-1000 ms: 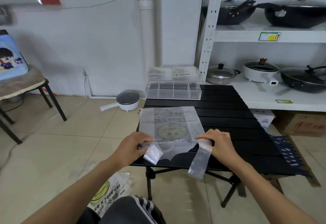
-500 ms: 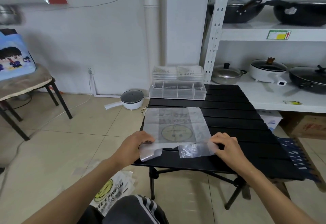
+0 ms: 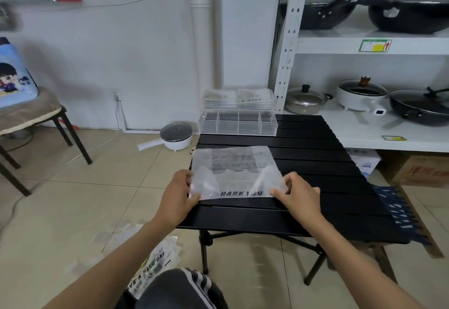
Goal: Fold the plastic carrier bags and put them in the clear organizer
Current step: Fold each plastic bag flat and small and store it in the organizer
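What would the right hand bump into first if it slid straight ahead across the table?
The right hand already holds the plastic bag. Straight beyond, probably only bare black table, then maybe the clear organizer; depth is unclear.

Illumination is even, diffuse and moderately bright, with no visible source. Soft shadows lie on the white wall behind the chair. Faint sheen shows on the black table. Wide-angle distortion bows the shelf upright. The left frame edge is blurred; centre detail is sharp.
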Demonstrator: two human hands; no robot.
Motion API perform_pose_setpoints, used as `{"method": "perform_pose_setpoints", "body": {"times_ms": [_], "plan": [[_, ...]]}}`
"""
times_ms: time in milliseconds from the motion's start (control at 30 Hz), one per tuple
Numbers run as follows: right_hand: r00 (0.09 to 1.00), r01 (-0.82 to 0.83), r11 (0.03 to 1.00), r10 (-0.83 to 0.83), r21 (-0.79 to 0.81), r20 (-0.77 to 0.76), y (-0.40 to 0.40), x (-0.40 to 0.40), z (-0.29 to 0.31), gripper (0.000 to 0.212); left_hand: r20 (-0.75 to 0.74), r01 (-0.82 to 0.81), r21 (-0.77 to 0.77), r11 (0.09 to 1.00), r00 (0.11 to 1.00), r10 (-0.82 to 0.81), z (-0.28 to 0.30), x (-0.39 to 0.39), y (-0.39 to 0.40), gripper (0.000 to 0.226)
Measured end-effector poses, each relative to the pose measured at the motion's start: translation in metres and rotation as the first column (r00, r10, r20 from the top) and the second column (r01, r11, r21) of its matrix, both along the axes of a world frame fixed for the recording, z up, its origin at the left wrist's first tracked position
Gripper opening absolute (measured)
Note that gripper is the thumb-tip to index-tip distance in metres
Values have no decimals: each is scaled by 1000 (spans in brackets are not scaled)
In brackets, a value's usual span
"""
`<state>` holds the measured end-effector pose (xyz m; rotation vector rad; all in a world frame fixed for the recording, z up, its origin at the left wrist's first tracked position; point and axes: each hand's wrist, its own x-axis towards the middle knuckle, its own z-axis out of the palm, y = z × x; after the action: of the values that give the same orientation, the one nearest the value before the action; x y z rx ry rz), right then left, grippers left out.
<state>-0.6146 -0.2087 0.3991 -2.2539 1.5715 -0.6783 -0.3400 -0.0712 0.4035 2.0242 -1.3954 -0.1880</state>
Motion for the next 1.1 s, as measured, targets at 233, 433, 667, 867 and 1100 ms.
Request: {"method": "perform_pose_setpoints", "body": {"times_ms": [233,433,667,867,1100], "plan": [[992,-46,966,15,-256,-122,2,1,-3,32,334,23,36,999,942,-34,0,-9,-2,18],[969,-210,953,173,-218,-178,-9,8,1,13,212,68,174,982,972,-105,1,-6,-21,25],[969,-166,984,149,-72,-196,-24,24,5,28,289,17,300,954,951,-108,1,-8,-47,43],[907,-216,976,207,18,-367,-28,24,9,48,388,-6,399,917,907,-162,-2,-8,-59,61],[916,-241,968,251,71,-313,-32,22,14,48,352,40,379,924,918,-184,1,-8,-54,64]]}}
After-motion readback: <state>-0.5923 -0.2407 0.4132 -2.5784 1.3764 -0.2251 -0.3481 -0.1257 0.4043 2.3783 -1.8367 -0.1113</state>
